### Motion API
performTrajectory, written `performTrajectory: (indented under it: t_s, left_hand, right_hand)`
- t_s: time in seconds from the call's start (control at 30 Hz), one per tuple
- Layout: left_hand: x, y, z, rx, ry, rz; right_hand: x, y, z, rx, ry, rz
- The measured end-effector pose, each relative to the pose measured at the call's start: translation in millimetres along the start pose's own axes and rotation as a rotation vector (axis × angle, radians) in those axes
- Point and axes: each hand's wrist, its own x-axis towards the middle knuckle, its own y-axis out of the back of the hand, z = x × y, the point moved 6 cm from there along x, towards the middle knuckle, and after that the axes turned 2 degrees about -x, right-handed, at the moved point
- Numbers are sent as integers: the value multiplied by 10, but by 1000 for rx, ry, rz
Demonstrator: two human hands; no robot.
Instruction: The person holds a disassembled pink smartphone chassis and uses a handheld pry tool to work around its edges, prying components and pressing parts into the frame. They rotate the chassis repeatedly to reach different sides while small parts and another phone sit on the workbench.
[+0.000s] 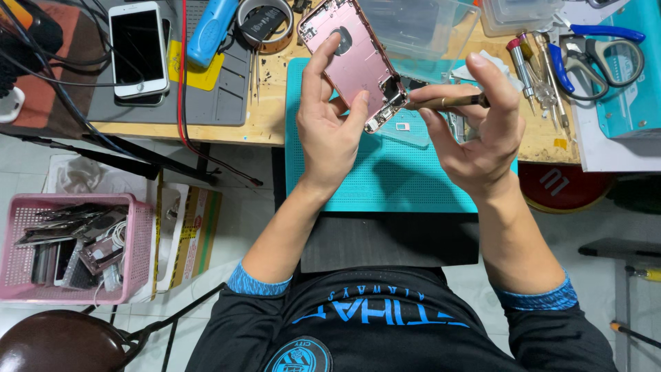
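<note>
pink phone housing [354, 58] was held above the teal mat [385, 172] on the counter [265, 103], clasped at its lower edge by the left hand [329, 127]. long axis ran from upper left to lower right. the right hand [475, 127] pinched a screwdriver [447, 102], lying nearly level, tip pointing left at the housing's lower right corner.

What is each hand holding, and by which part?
The left hand grips the pink phone housing by its side edges. The right hand pinches a screwdriver along its shaft.
</note>
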Motion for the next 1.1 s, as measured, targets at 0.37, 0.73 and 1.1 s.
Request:
performTrajectory:
  t_s: [0.37, 0.73, 1.1]
  left_hand:
    - [16, 15, -17, -5, 4, 9]
    - [19, 71, -216, -124, 48, 18]
    - [5, 18, -152, -50, 23, -1]
  right_hand:
    - [-11, 19, 17, 86, -45, 8]
    - [-316, 142, 435, 167, -143, 118]
    - [-361, 141, 504, 148, -130, 118]
